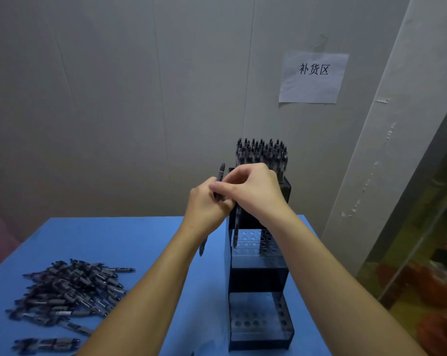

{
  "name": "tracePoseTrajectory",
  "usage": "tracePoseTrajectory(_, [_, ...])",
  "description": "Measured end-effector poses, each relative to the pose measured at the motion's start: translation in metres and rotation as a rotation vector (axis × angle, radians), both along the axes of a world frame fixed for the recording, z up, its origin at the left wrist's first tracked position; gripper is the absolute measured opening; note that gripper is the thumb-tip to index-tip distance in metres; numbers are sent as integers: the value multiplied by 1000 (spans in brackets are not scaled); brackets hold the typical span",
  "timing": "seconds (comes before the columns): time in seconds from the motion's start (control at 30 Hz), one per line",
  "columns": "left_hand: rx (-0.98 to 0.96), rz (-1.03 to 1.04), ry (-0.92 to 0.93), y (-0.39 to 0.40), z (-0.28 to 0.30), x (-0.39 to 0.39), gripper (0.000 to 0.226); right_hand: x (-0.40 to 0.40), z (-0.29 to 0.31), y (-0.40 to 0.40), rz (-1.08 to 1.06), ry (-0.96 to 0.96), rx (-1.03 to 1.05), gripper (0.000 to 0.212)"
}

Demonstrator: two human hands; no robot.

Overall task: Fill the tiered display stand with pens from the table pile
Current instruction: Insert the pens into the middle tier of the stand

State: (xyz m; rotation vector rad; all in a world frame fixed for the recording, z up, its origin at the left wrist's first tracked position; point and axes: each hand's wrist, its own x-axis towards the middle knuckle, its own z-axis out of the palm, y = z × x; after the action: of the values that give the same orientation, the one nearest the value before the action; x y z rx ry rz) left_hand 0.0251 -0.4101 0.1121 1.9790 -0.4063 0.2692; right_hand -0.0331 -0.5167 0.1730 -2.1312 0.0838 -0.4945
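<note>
Both hands meet just above the middle tier of the display stand point(258, 278), raised off the bench point(119, 242). The left hand point(207, 205) is closed around a dark pen point(219, 181) whose cap end sticks up past the knuckles; another pen tip point(201, 249) shows below that wrist, so it may hold more than one, though how many cannot be told. The right hand point(253, 188) is curled with its fingertips pinched at the pen in the left hand, and a second pen point(235, 227) hangs down from under its palm, tip just over the left edge of the perforated middle tier point(253, 242); whether the tip is already in a hole cannot be told.

The stand is black with clear, hole-pierced trays in three steps. Its top tier, behind the hands, is packed with upright pens point(262, 152), partly hidden by the right hand. The middle tier's holes look empty apart from that hanging pen, and the lowest tier point(258, 322), nearest the camera, is empty too. The right forearm crosses the stand's right side and covers part of the middle tray.

Left of the stand, well apart, the pen pile point(68, 291) lies loose on the blue bench, with a small separate cluster point(46, 345) nearer the camera. On the wall above and right of the stand hangs a paper sign point(313, 77) with printed characters.
</note>
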Motion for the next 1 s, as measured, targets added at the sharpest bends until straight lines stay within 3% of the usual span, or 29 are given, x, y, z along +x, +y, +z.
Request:
tracePoseTrajectory(0.2, [-7, -6, -10, -9, 0, -8, 15, 4, -3, -10, -61, 100, 37, 27])
tracePoseTrajectory(0.47, [65, 20, -72, -16, -2, -12, 27, 0, -7, -11, -114, 130, 151, 14])
tracePoseTrajectory(0.57, [99, 28, -52, -19, -3, -11, 10, -1, -7, -8, -144, 87, 270, 9])
tracePoseTrajectory(0.73, [101, 10, 38, -10, -19, -9, 18, -1, 4, -29, -156, -41, 515, 10])
tracePoseTrajectory(1.0, [94, -3, 65, -7, -33, -9, 30, -4, -10, -20, -129, -94, 537, 7])
